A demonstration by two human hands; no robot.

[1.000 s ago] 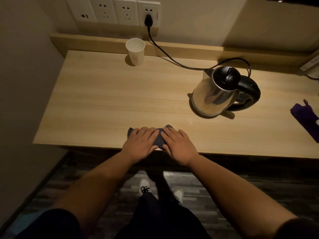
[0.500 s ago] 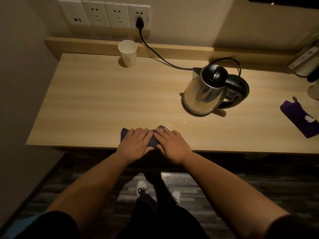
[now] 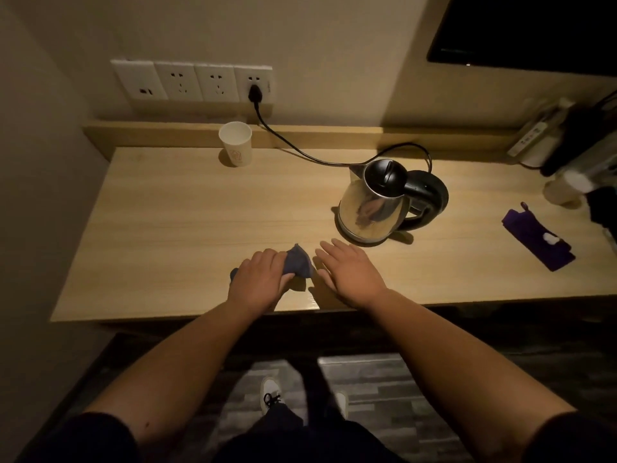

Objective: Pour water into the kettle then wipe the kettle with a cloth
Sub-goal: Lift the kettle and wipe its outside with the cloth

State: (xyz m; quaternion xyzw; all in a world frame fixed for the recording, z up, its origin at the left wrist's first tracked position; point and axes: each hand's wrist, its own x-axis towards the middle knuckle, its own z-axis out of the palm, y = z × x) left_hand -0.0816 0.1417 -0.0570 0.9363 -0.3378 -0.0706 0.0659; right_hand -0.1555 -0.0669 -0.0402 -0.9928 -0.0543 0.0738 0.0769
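A steel kettle [image 3: 370, 208] with a black lid and black handle stands on the wooden desk [image 3: 187, 212], right of the middle, lid closed. Its cord runs to a wall socket. My left hand [image 3: 257, 279] grips a bunched dark blue cloth [image 3: 298, 262] near the desk's front edge, lifting part of it. My right hand [image 3: 350, 269] hovers flat with fingers spread, just right of the cloth and in front of the kettle, holding nothing. A white paper cup [image 3: 235, 143] stands at the back of the desk.
A purple pouch [image 3: 537, 235] lies on the desk at the right. Cluttered items and a power strip [image 3: 531, 138] sit at the far right. A row of wall sockets [image 3: 193, 81] is above the desk's raised back ledge. A dark screen hangs at the upper right.
Both hands were pressing flat on the cloth. Now my left hand has gathered the cloth and lifted it, and my right hand has come off it to the right. The view has tilted up.
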